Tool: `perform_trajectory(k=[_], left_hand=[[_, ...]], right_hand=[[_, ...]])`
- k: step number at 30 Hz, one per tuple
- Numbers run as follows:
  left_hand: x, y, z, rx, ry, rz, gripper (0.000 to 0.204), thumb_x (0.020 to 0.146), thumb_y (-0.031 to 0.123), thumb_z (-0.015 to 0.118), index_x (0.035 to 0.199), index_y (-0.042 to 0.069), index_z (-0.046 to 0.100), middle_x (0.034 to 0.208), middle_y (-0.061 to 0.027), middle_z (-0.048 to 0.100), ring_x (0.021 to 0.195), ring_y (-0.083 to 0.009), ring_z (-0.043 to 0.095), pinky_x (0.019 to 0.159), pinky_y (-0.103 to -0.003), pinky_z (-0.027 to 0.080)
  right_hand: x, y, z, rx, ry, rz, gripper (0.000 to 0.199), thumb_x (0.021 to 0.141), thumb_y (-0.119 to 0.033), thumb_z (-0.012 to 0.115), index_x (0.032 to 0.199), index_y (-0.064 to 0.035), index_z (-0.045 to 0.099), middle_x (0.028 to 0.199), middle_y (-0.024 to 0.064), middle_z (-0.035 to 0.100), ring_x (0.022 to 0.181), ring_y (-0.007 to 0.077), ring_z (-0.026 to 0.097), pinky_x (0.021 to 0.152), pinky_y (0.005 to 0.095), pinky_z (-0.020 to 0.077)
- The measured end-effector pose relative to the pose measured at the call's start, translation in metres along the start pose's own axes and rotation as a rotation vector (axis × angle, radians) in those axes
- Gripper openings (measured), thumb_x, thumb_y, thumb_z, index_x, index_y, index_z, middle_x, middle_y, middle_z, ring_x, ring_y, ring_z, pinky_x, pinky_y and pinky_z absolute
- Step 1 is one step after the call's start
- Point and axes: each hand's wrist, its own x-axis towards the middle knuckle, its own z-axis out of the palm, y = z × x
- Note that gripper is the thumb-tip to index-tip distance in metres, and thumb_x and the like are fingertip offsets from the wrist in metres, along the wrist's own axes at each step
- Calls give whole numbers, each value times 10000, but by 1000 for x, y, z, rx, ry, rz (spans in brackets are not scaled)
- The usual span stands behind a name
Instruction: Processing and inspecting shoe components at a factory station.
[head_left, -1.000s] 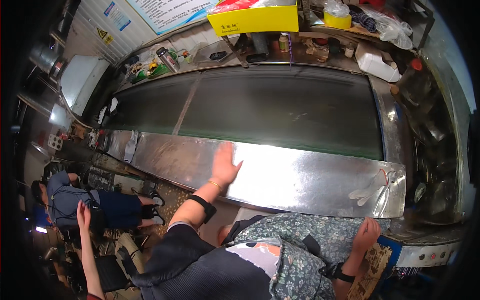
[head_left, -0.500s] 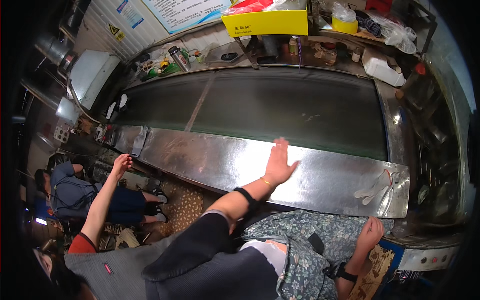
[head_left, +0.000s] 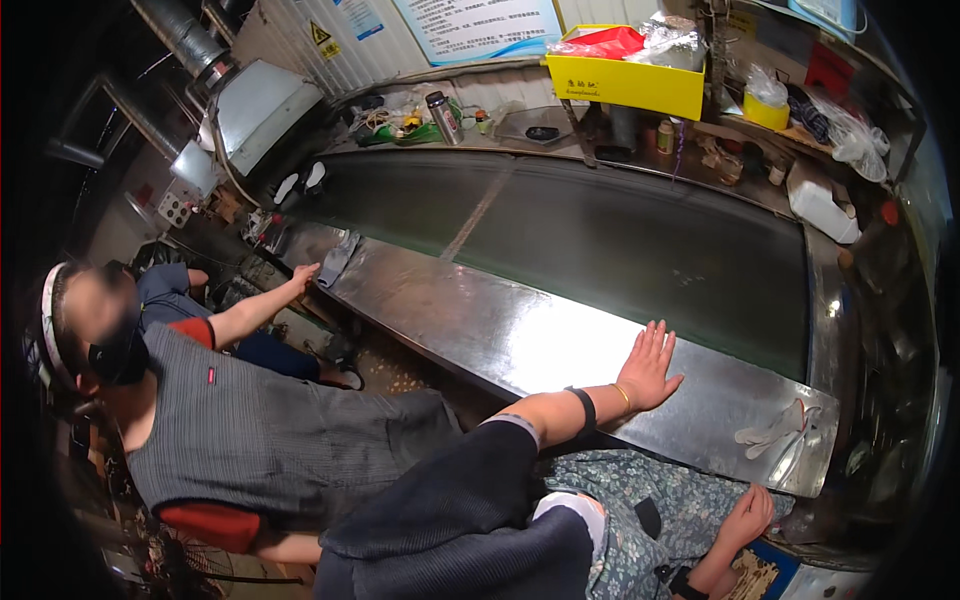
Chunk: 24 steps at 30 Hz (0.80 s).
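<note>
My left hand lies palm down on the shiny metal ledge, beside the dark belt, its fingers spread and nothing in it. A gold bracelet and a black band circle that arm. My right hand rests by my flower-patterned apron, close to the ledge's near edge. Its fingers are loosely bent, and no object shows in it. A pair of pale gloves lies on the ledge between my hands and its right end.
At left, a co-worker in a grey apron reaches a hand beside grey gloves; another person sits behind. Along the far side stand a steel flask, a yellow box and a white jug.
My view has swung left, bringing more of the co-worker in. My left hand's fingers have spread as it lies on the ledge. My right hand stays by the apron.
</note>
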Motion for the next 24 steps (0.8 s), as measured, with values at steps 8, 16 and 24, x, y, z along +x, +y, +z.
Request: perform_trajectory(k=[8,16,24], left_hand=[[-1,3,-5,18,-28,-6,811,970,505,392,1504,-71,194,1572,-321,108,1478,-459,53,1203,-513,82],[-3,8,-14,39,-68,-14,803,979,496,376,1511,-71,176,1580,-308,103,1484,-442,48,1206,-500,70],[-4,8,-8,43,-33,-4,809,972,500,385,1500,-81,190,1566,-329,114,1474,-468,59,1200,-521,90]], right_hand=[[-1,-3,-2,-24,19,23,239,956,-134,533,1008,50,676,1065,171,673,1055,346,591,953,453,436],[-3,-3,-1,-33,51,-6,211,939,-112,549,969,55,675,1037,167,684,1033,344,603,956,456,437],[-6,0,-1,-30,46,-10,211,942,-114,543,969,51,672,1048,163,682,1044,344,601,975,460,428]])
